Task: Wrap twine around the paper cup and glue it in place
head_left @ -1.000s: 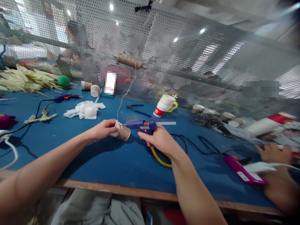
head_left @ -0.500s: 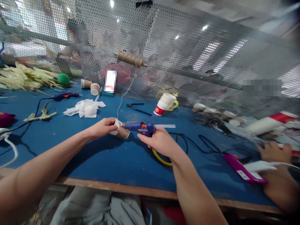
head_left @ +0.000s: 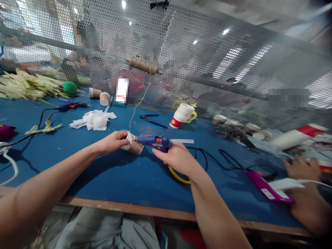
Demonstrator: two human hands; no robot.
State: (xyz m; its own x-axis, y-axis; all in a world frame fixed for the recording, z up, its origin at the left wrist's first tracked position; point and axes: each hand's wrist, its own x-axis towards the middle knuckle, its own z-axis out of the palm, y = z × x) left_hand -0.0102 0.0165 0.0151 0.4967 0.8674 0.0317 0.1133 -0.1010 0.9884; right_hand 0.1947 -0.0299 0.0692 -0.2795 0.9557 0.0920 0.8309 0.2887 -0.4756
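Note:
My left hand (head_left: 116,142) grips a small paper cup (head_left: 136,147) by its white rim end. The cup lies tilted, and brown twine wraps its lower part. A strand of twine (head_left: 136,106) runs from the cup up to a spool (head_left: 144,65) mounted on the mesh. In my right hand (head_left: 178,156) is a blue glue gun (head_left: 151,140) with a small red light lit. Its nozzle points left and meets the cup near my left fingertips; whether it touches is hard to see. A clear glue stick (head_left: 182,141) sticks out of its back.
Pliers (head_left: 155,121), a stack of paper cups (head_left: 180,116) and white crumpled material (head_left: 95,120) lie beyond my hands. Another glue gun (head_left: 74,106) rests at left. On the right are black cable, a purple power strip (head_left: 269,187) and another person's hand (head_left: 303,170). Perforated mesh stands behind.
Both hands, the cup and the glue gun hold nearly the same position. The view has shifted very slightly, and the other person's hand at right has moved a little.

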